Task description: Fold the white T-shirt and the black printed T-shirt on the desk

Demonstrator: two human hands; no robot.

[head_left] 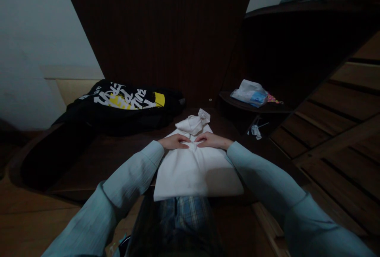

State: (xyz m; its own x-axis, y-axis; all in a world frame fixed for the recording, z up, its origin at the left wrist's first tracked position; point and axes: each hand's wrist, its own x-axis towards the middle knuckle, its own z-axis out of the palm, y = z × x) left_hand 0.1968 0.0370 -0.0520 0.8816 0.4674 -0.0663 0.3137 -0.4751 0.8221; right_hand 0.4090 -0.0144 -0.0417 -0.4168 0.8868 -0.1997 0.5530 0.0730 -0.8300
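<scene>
A white cloth garment [197,174] lies on the dark wooden surface in front of me, its lower edge hanging over the near edge above my lap. Its far end is bunched up, with a sleeve-like part [192,124] lying across it. My left hand [175,141] pinches the fabric near the middle, thumb and fingers together. Close beside it, my right hand [213,141] pinches the same cloth from the other side. The fabric gathers in creases between my fingertips. What exactly lies under the fingers is too dark to make out.
A black garment with white and yellow lettering [127,98] lies at the back left. On a low corner shelf to the right sits a plastic packet [249,92]. A crumpled scrap [255,131] lies below it. Wooden slats [338,110] stand at the right; a dark panel [160,31] rises behind.
</scene>
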